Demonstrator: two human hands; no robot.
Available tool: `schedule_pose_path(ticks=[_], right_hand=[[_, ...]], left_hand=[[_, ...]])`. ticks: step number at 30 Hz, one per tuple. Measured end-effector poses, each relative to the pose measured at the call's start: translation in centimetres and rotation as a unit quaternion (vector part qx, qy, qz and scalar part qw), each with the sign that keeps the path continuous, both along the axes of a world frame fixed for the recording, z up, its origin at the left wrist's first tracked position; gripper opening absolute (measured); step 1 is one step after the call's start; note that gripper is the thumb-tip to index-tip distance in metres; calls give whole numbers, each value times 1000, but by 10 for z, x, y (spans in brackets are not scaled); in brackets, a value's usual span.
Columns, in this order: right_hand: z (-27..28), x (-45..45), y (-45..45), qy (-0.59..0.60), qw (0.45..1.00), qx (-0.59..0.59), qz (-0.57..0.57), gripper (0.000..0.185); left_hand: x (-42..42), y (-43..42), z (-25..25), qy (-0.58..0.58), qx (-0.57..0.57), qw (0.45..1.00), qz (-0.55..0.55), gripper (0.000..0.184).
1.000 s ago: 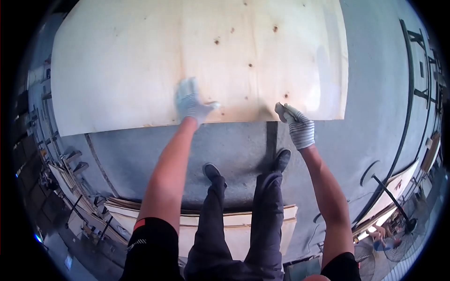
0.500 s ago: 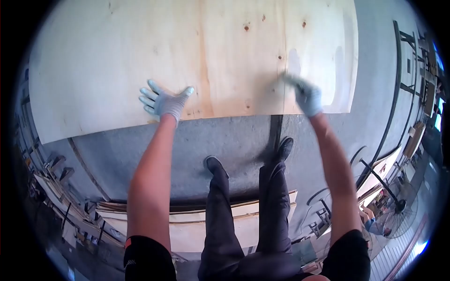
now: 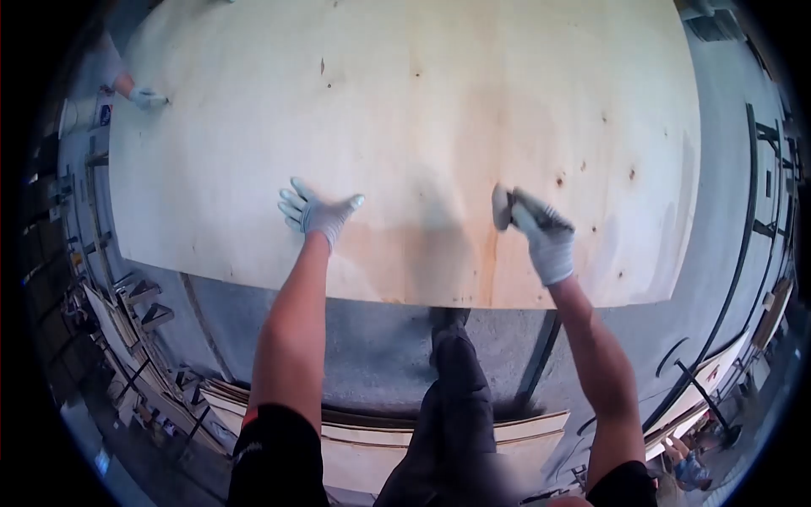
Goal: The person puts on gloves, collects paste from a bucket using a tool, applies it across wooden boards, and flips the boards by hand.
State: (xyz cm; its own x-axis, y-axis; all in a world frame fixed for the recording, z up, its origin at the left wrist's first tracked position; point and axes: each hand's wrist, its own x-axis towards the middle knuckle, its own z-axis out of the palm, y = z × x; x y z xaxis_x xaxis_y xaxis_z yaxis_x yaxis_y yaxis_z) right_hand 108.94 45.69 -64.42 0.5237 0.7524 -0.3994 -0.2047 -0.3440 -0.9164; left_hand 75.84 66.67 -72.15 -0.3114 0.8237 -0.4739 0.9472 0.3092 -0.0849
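Note:
A large pale plywood sheet [image 3: 380,144] with small dark knots spreads in front of me. Gloved and with fingers spread, my left hand [image 3: 318,213] is over the left-centre part of the sheet, holding nothing. My right hand [image 3: 545,237], also gloved, is closed around a small flat tool [image 3: 502,208], probably a scraper, near the reddish streak in the wood. Whether the tool touches the surface I cannot tell.
A co-worker's gloved hand [image 3: 147,98] is at the sheet's far left edge. Plywood sheets [image 3: 363,460] lie behind my legs. At the lower right are a stand fan [image 3: 705,393] and another person [image 3: 691,466]. Metal frames [image 3: 743,211] line the right side.
The sheet's near edge appears lower in view, and one leg has stepped up to it. The co-worker's hand has come into view at the left. My right hand has moved over the sheet.

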Motion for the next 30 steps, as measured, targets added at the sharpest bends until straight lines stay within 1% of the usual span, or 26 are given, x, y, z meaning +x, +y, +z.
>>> schedule_pose_path(ticks=[2,4,6,7,8,10,11,12,13,14,15,18,19,20,21,22,23,24,25,26,27,28,29,30], right_hand=[[-5,11,67,37,998,42,-17,32],[5,15,134,27,999,32,-7,33],[17,17,194,20,998,52,16,34],[23,20,224,56,996,45,49,36],[9,24,251,164,980,96,59,38],[-21,18,310,191,977,37,82,38],[-75,38,338,-17,985,46,164,36],[-122,56,355,-223,943,53,240,35],[-112,45,375,-367,887,16,281,30],[-92,26,391,-501,806,-22,315,29],[-76,6,382,-517,783,-73,338,32],[-67,-36,310,-506,777,9,374,37],[-74,-49,274,-492,775,87,388,43],[-64,-72,233,-463,793,73,389,48],[-61,-97,188,-479,785,83,384,46],[-69,-123,135,-499,785,61,362,41],[-57,-154,89,-499,776,26,384,38],[-55,-188,43,-481,784,-38,391,38],[-66,-214,-4,-503,776,-43,378,40],[-62,-239,-36,-502,778,-59,373,41],[-52,-254,-50,-505,776,-48,375,36],[-43,-262,-54,-512,774,-34,371,31],[-34,-262,-50,-394,866,-66,301,30],[-34,-255,-42,-266,933,-94,223,29]], left_hand=[[-4,4,-2,5,-29,1000,1,160],[-3,13,-1,-2,-42,999,-2,161],[-2,16,0,8,-61,998,3,162],[-3,19,2,8,-71,997,0,162],[-3,25,3,7,-80,997,-6,162],[-5,29,1,-16,-93,996,5,162],[-9,28,-2,-31,-91,995,6,162],[-12,25,-6,-46,-89,995,6,162],[-14,24,-7,-53,-84,995,3,161],[-15,23,-5,-61,-81,995,-2,160],[-17,23,-2,-68,-78,995,-7,159],[-21,17,0,-87,-43,995,-4,161],[-18,20,5,-78,-75,994,3,159],[-18,23,10,-91,-77,993,-3,157],[-20,23,14,-104,-78,991,-9,156],[-24,19,17,-117,-80,990,-14,154],[-26,16,18,-109,-70,991,-23,146],[-40,15,12,-118,-46,988,-88,141],[-57,11,7,-123,-29,980,-151,136],[-80,6,2,-126,-18,969,-212,131],[-122,7,-9,-150,13,925,-348,116],[-170,10,-27,-195,61,889,-409,110],[-209,11,-20,-169,49,921,-348,116],[-251,17,-25,-79,70,954,-281,129]])
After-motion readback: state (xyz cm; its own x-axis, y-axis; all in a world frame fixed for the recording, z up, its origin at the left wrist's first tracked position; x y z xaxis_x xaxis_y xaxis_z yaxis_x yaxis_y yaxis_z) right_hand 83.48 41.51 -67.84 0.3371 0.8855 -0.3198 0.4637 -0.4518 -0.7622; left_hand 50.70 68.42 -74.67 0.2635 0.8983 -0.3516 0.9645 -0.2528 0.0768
